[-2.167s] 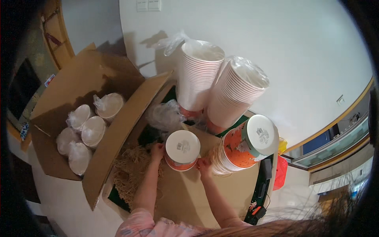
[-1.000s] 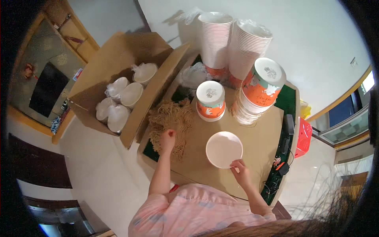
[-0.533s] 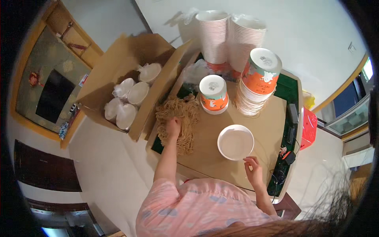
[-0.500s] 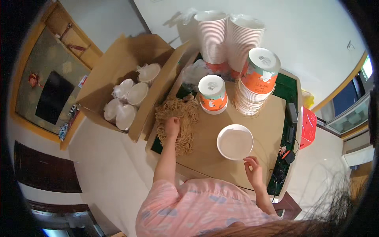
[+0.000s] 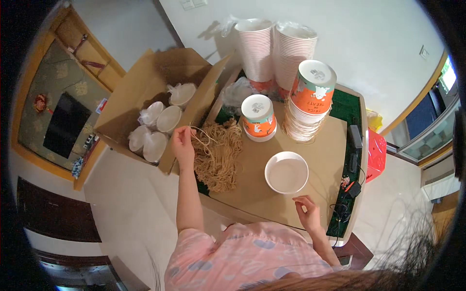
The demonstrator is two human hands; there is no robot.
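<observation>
My left hand (image 5: 183,145) pinches a thin looped strand of tan cord (image 5: 206,138) at the left edge of a tangled heap of the same brown cord (image 5: 218,167). To the right, a white paper bowl (image 5: 286,173) stands mouth up on the cardboard sheet. Just below its rim hovers my right hand (image 5: 308,212), apart from the bowl, fingers loosely curved with nothing visible between them. Behind the heap, an orange and green paper bowl (image 5: 259,119) rests upside down. An upturned stack of similar bowls (image 5: 314,94) rises beside it, with cord hanging around its lower part.
At the left, an open cardboard box (image 5: 141,77) holds several bagged stacks of white bowls (image 5: 169,120). Two tall wrapped bowl stacks (image 5: 255,51) stand against the wall. A black adapter and wires (image 5: 353,189) line the table's right edge, beside a red plastic stool (image 5: 376,155).
My left hand has lifted off the cord heap and moved left and away, drawing out a strand. My right hand has shifted slightly left and nearer me.
</observation>
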